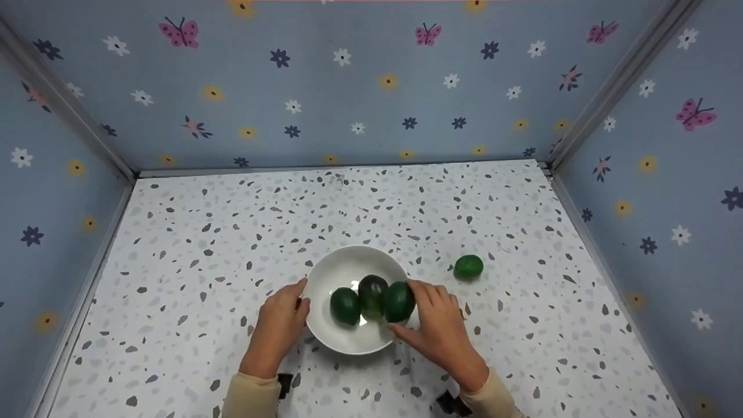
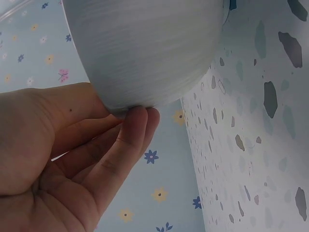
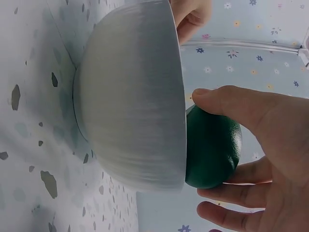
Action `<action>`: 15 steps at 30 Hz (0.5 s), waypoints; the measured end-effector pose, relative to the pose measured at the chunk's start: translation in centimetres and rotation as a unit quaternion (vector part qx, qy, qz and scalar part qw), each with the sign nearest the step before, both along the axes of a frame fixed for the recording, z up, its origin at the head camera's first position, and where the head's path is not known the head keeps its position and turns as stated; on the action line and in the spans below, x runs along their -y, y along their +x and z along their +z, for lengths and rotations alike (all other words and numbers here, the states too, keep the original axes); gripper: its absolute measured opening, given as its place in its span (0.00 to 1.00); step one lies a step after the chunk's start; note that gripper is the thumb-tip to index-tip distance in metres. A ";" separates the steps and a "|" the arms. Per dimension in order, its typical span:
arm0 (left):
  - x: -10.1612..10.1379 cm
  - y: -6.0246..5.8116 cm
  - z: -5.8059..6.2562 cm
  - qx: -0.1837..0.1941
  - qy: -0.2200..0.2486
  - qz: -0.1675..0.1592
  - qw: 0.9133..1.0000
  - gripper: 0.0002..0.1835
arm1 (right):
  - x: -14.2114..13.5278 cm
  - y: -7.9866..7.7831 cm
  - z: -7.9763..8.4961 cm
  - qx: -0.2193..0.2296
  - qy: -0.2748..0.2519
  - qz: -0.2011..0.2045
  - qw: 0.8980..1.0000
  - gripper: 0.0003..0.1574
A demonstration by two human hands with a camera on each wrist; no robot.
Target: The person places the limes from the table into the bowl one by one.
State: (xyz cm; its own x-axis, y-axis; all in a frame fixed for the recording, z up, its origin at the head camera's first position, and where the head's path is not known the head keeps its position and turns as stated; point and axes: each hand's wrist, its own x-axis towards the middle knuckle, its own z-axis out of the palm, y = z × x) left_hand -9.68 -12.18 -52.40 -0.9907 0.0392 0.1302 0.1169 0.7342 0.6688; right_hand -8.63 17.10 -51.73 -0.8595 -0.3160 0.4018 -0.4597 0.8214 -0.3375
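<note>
A white bowl stands on the speckled table with two dark green oval fruits inside. My left hand holds the bowl's left rim; in the left wrist view its fingers and thumb pinch the edge. With thumb and fingers my right hand grips a third dark green oval fruit at the bowl's right rim. In the right wrist view this glossy fruit shows above the rim, its lower part hidden behind the bowl wall. A smaller, brighter green fruit, like a lime, lies right of the bowl.
The white table has grey speckles. Blue panels with flowers and butterflies enclose it at the back, left and right, with grey metal strips at the corners. Beige sleeves and black straps show at the wrists.
</note>
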 end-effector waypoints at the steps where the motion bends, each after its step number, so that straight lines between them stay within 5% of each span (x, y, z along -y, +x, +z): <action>1: 0.0 0.0 0.0 0.000 0.000 0.000 1.000 0.22 | 0.0 0.0 -0.1 0.000 0.001 0.001 1.000 0.54; 15: 0.1 0.1 -0.1 -0.014 0.002 -0.005 1.000 0.21 | -0.1 -0.1 -0.2 -0.009 0.018 0.001 1.000 0.45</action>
